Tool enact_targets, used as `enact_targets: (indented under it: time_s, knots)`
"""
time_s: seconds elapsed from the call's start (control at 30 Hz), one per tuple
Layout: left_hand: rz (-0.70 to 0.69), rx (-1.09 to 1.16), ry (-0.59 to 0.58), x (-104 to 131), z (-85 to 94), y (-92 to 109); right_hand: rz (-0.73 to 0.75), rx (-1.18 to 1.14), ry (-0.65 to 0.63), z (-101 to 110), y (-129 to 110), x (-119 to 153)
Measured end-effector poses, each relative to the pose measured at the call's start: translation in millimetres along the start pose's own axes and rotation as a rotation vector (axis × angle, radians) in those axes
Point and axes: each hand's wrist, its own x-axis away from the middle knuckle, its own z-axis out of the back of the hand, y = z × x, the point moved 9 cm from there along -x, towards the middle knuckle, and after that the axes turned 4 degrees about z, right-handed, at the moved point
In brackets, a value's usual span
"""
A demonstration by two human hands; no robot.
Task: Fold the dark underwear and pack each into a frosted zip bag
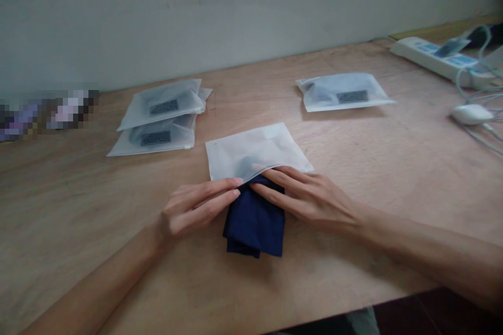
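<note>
A piece of folded navy-blue cloth lies partly inside the mouth of a frosted plastic zip bag, its near end hanging out toward me. A dark patch of it shows through the film. My left hand pinches the left part of the bag's mouth, fingertips also close to the cloth. My right hand has its fingers stretched out and apart at the opening. One fingertip shows under the upper film, and another finger rests on the cloth.
Two overlapping frosted bags with black labels, an upper bag and a lower bag, lie back left. Another filled bag is back right. A power strip and a white charger with cables occupy the right side.
</note>
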Motion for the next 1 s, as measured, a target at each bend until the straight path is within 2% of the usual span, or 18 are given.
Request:
enact_targets:
  time_s: [0.1,0.27,0.33,0.43,0.53,0.7,0.87,1.0]
  knots:
    - [-0.109,0.006,0.075,1,-0.9,5,0.038,-0.003,-0.007,1,1,2]
    - [-0.252,-0.102,0.041,-10,5.4,16,0.098,0.031,0.042,7,-2,2]
    - [-0.252,-0.128,0.014,-14,9.0,17,0.109,0.038,0.047,7,-3,1]
    - [-0.228,-0.122,-0.015,-15,8.5,15,0.104,0.037,-0.013,2,-3,-1]
    - [-0.206,-0.103,0.027,-10,5.9,9,0.088,0.011,-0.055,-1,-2,-1]
    - [-0.125,-0.245,0.029,-6,-3.9,-1,0.075,-0.008,-0.038,1,-1,0]
    - [-0.098,-0.267,0.007,-10,-5.0,-2,0.066,0.035,-0.047,-2,0,0]
    - [-0.137,-0.223,0.006,-16,-0.9,6,0.006,0.038,-0.022,-2,2,-1]
